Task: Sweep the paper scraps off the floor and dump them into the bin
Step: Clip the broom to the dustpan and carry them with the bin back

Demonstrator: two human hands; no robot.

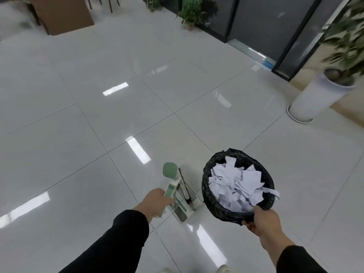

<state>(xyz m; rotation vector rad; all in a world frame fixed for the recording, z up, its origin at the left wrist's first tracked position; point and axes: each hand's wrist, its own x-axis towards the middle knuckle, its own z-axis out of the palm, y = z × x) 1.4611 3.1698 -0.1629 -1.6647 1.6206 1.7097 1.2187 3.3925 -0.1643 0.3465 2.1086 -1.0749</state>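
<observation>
A round bin (210, 196) lined with a black bag is heaped with white paper scraps (236, 184). My right hand (262, 221) grips its near rim, fingers curled over the edge. To the bin's left a green-and-white dustpan (185, 207) stands on the floor with a broom (171, 170) clipped upright in it, the green handle end pointing at me. My left hand (155, 201) holds the green handle of this set. No scraps show on the visible floor tiles.
Glossy pale floor tiles (118, 119) spread ahead. A tall white planter (315, 99) stands at the right by dark glass doors (275, 26). A brown cardboard box (61, 14) and small potted plants (193, 14) sit at the far edge. My shoe tips (224, 268) show below.
</observation>
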